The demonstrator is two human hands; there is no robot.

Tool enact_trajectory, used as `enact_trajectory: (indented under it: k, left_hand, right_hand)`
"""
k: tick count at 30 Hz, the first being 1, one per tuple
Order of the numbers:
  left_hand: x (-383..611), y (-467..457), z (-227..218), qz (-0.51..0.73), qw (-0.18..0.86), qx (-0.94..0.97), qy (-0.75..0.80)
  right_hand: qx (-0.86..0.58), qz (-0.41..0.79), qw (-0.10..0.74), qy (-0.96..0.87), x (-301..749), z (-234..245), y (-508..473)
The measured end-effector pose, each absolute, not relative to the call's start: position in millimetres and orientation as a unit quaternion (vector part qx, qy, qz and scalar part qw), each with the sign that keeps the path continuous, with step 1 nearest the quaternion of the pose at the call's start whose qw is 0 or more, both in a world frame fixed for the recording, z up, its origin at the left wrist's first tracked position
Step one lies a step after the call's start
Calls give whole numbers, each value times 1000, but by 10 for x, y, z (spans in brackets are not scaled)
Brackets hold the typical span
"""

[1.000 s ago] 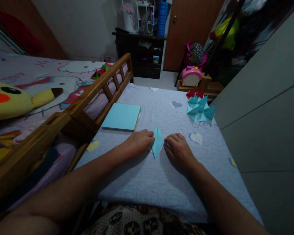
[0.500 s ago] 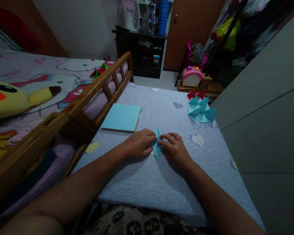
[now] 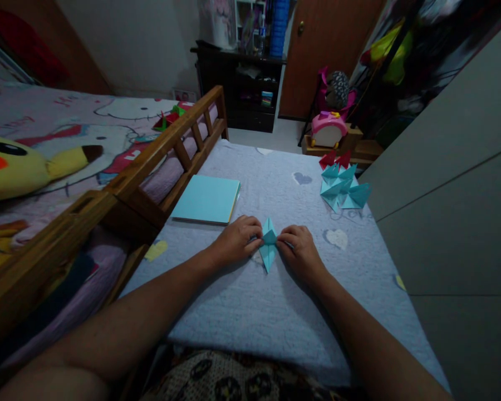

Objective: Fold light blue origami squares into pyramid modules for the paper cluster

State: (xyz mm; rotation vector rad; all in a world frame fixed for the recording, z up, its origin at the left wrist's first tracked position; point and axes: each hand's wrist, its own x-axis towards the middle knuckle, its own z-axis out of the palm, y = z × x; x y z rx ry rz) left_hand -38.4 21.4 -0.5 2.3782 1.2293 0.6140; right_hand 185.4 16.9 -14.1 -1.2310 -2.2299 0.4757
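A small light-blue origami piece, folded to a long diamond with a raised flap across its middle, lies on the cloth-covered table. My left hand pinches its left corner between thumb and fingers. On the opposite side, my right hand pinches the right corner the same way. Beyond my left hand sits a square stack of light-blue paper. Several folded light-blue paper pieces stand at the far right of the table, with red folded pieces just behind them.
The table's heart-patterned cover runs up to a wooden bed rail on the left. A pale cabinet side borders the right. On the bed lie a yellow plush toy and a red-and-green paper piece.
The origami piece has been spread at its middle, and a flap now stands out across it. My fingers have shifted from its centre to its two side corners.
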Motion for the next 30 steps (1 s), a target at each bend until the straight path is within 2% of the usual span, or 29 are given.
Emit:
enact_trajectory:
  k: [7, 22, 26, 30]
  left_hand:
    - [-296, 200, 7, 187, 153, 837, 491]
    - [-208, 227, -89, 147, 70, 831, 531]
    - [-199, 224, -69, 145, 73, 827, 538]
    - [-207, 221, -64, 160, 76, 820, 544]
  right_hand:
    - [-503, 155, 244, -814, 1818, -166, 178]
    - [-533, 89, 261, -800, 1752, -156, 113]
    - [-465, 105, 288, -830, 1782, -70, 50]
    - [-394, 134, 263, -871, 1811, 4, -21]
